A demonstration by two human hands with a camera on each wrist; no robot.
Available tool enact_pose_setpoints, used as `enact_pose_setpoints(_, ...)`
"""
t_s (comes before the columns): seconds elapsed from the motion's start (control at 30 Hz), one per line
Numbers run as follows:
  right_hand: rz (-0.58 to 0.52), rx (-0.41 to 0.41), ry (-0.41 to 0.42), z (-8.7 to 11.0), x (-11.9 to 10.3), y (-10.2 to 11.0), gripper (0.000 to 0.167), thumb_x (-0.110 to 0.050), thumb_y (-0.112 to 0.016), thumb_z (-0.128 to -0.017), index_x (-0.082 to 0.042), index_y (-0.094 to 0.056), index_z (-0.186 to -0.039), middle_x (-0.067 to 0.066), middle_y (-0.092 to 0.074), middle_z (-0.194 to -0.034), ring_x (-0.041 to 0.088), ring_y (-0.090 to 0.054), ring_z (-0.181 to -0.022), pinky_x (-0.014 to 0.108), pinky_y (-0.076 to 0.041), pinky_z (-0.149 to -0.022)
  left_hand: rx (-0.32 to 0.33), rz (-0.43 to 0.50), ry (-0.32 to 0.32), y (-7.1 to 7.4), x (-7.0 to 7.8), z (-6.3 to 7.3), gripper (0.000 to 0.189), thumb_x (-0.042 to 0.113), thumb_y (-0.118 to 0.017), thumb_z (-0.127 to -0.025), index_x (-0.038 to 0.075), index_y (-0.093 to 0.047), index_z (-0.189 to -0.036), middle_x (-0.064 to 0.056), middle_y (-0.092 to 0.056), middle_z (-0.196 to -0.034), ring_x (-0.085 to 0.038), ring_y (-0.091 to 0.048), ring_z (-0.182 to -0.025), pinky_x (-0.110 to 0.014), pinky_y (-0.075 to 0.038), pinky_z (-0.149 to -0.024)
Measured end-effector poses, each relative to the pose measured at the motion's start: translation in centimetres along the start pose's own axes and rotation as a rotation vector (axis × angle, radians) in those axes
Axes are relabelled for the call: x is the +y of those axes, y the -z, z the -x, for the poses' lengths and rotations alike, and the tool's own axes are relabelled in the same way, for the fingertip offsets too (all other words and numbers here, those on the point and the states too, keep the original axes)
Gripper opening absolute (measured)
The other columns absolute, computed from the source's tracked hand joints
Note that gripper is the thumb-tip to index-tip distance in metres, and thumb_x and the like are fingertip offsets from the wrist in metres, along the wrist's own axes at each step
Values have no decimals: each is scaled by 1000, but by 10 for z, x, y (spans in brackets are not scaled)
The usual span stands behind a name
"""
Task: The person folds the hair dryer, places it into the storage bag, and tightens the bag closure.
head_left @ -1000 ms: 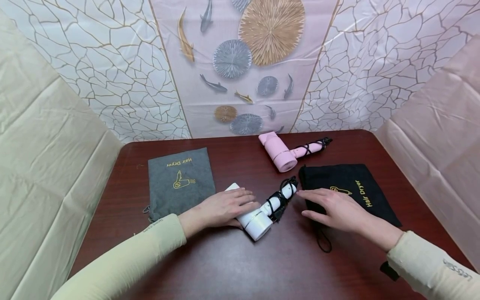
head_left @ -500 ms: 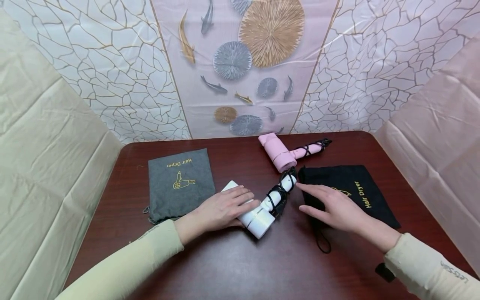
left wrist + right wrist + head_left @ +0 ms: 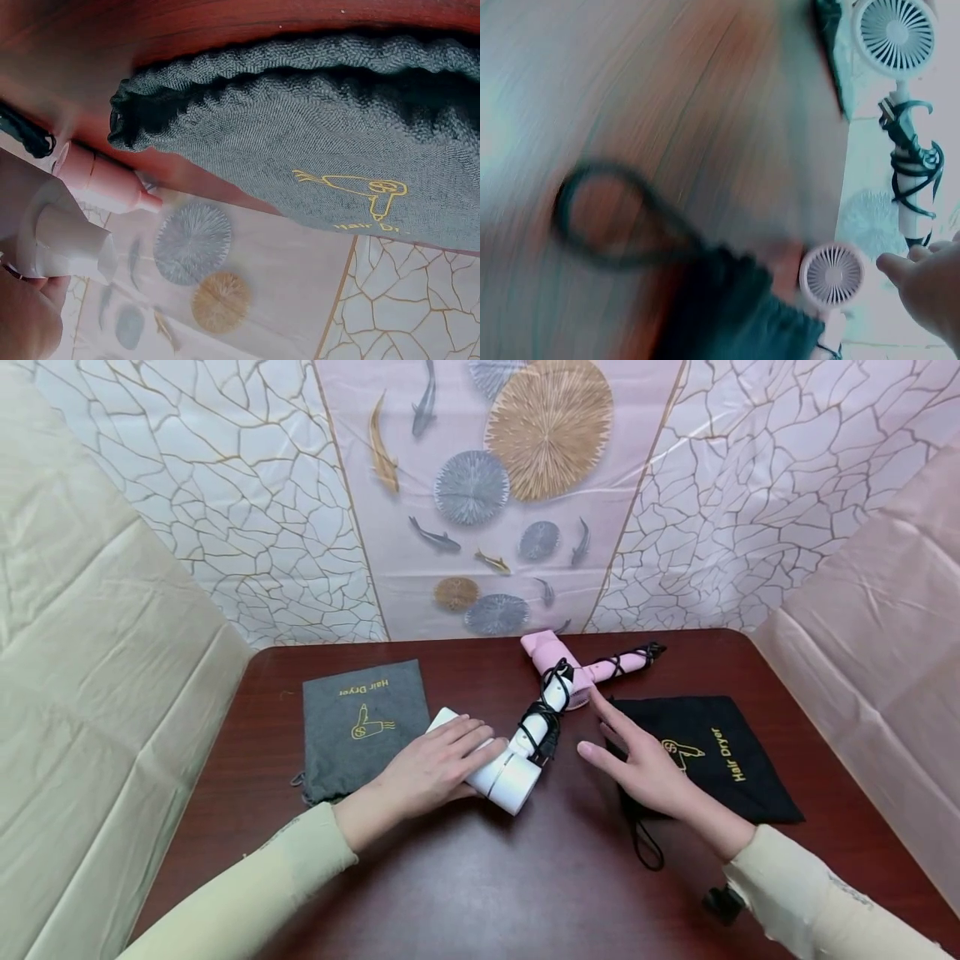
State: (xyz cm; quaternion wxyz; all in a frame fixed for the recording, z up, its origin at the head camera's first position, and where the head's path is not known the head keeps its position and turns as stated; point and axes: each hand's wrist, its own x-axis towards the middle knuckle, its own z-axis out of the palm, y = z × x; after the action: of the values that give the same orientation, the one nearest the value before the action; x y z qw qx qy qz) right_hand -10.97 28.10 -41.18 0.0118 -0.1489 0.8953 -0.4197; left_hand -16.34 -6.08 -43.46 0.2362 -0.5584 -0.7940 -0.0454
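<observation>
My left hand point(image 3: 427, 768) grips the body of a white hair dryer point(image 3: 517, 783) from above, near its nozzle end. The dryer's handle slants up and right, with a black cord wound round it. It appears lifted off the table: in the left wrist view its nozzle point(image 3: 75, 251) hangs level with the wall beyond, and the right wrist view shows its round grille point(image 3: 896, 34). My right hand point(image 3: 648, 772) is apart from the dryer, to the right of its handle, fingers extended, holding nothing. A pink hair dryer point(image 3: 550, 652) lies behind, partly covered by the white handle.
A grey drawstring pouch point(image 3: 367, 718) printed "Hair Dryer" lies flat on the left of the dark red table point(image 3: 480, 893). On the right lies a black pouch point(image 3: 723, 768) with a cord loop, under my right forearm. Patterned cloth walls point(image 3: 262, 510) enclose the table.
The white hair dryer in my left hand has moved up and slightly left, its handle tipping upward across the pink dryer. My right hand has shifted a little left, fingers spreading.
</observation>
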Motion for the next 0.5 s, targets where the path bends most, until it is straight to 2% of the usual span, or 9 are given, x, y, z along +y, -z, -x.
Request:
enact_pose_setpoints(0.13,-235,-13,-50,-11,-3,-10,78,-24,-59,-111,-15,-11,-172,12,-11,-179,35,-21,-162,54,-29,-124,-9,-2,27,4,2,1,81,37,-94,-77,8,-59,-144,-12,-66,-134,-32,-61,-128,-44,-45,-118)
enact_pose_setpoints(0.23,-366,-3,-92,-19,-7,-17,78,-23,-56,-113,-11,-8,-172,12,-6,-179,32,-12,-165,51,-22,-128,-10,-2,45,5,4,1,81,38,-94,-77,8,-59,-144,-11,-66,-133,-31,-61,-127,-44,-45,-118)
enact_pose_setpoints(0.37,-490,23,-161,-28,-13,-26,77,-25,-52,-114,-12,-4,-172,11,-5,-179,27,-7,-165,50,-14,-131,-3,-4,70,7,6,0,81,41,-92,-78,7,-60,-143,-11,-66,-129,-30,-61,-125,-43,-47,-117)
enact_pose_setpoints(0.5,-579,27,-194,-39,-18,-34,76,-27,-49,-115,-10,-1,-172,13,-3,-179,26,-5,-165,50,-11,-132,-5,4,101,9,8,-2,80,46,-91,-79,7,-60,-143,-9,-67,-127,-28,-63,-122,-42,-47,-116)
